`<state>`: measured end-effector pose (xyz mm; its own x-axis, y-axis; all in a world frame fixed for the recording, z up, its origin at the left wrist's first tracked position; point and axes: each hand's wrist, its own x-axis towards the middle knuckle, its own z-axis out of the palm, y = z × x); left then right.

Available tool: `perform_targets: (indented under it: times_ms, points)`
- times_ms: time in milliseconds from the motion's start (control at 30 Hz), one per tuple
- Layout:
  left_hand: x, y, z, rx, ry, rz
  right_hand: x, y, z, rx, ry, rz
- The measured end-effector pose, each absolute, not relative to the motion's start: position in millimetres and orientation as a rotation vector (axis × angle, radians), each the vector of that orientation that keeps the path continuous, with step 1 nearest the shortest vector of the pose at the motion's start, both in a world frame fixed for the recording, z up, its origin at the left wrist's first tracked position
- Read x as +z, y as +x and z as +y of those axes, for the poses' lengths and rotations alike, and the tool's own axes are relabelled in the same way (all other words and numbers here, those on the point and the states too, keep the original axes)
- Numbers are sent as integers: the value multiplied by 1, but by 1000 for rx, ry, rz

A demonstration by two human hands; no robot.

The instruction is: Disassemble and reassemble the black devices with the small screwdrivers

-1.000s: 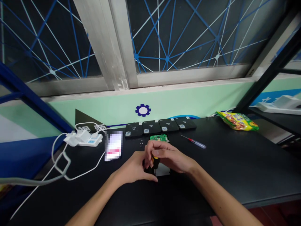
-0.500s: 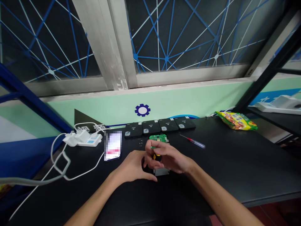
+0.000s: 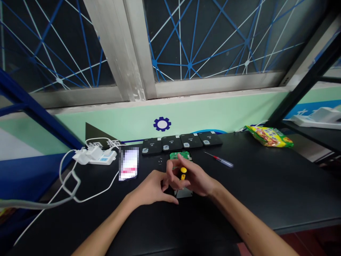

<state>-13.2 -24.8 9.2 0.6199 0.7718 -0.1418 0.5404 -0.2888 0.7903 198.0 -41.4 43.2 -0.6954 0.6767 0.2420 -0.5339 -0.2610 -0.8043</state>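
Observation:
An opened electronic device lies in front of me, its green circuit board (image 3: 176, 155) showing beyond my hands and a silvery plate (image 3: 184, 193) at its near end. My left hand (image 3: 150, 188) holds the device by its left side, thumb along the near edge; its fingertips are partly hidden. Above the device, my right hand (image 3: 198, 177) is closed on a screwdriver (image 3: 183, 171) with a yellow-and-black handle, held roughly upright. The screwdriver's tip is hidden behind the fingers. Several tiny screws (image 3: 160, 161) lie left of the board.
Several black flat devices (image 3: 172, 143) stand in a row at the back. A clear-handled screwdriver (image 3: 222, 161) lies to the right, with a snack bag (image 3: 270, 137) farther off. On the left are a lit phone (image 3: 129, 164) and a white power strip (image 3: 99, 156) with cables.
The fingers of my right hand have shifted around the screwdriver, and its yellow cap now shows. My left hand stays on the device. The view has shifted slightly.

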Motion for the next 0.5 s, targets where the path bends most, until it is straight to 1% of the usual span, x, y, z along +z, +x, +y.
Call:
perform_targets:
  times_ms: [133, 367, 500]
  points:
    - [7, -12, -26, 339, 1958, 1025, 42, 198, -39, 2032, -150, -1140]
    - [10, -12, -28, 305, 1889, 962, 40, 201, -36, 1900, -253, -1274]
    - [12, -14, -29, 308, 1833, 923, 39, 199, -38, 1937, -241, -1289]
